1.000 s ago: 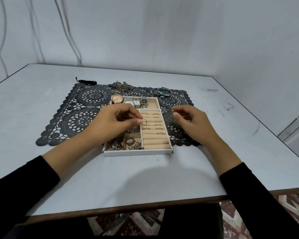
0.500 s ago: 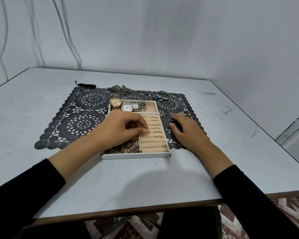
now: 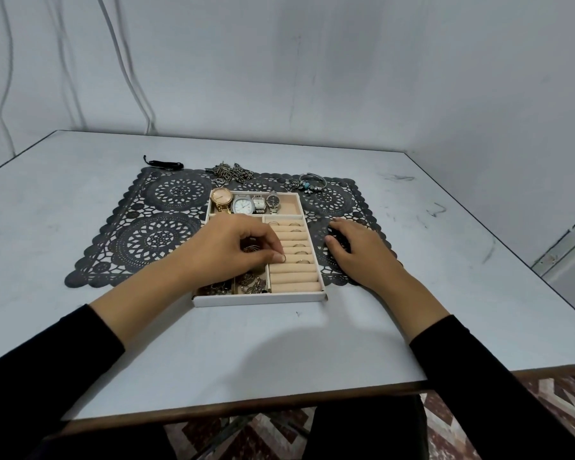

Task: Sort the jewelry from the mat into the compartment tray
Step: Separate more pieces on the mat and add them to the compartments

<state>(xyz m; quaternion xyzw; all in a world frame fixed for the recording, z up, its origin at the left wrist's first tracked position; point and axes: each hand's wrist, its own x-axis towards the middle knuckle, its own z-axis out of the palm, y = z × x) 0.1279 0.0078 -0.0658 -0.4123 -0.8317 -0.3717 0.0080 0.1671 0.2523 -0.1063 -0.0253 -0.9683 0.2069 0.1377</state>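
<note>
My left hand [image 3: 233, 250] pinches ring [image 3: 282, 258] over tray [image 3: 259, 298], hiding middle compartments; right hand [image 3: 359, 249] flat, empty on mat [image 3: 136, 240]. Chains [image 3: 230, 171], bracelet [image 3: 307, 182] beyond.

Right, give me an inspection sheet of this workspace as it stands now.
Surface: white table, scuffed at the right; black lace mat on it.
Job's things: compartment tray on the mat's near edge; four watches in its far section, rings in the roll slots, mixed pieces in the near-left sections.
Clutter: chain pile, beaded bracelet and black band at the mat's far edge.
Hands: left hand pinches a ring at the rolls; right hand lies flat on the mat.
Cables: white cables on the back wall.
Surroundings: plain walls, patterned floor.
</note>
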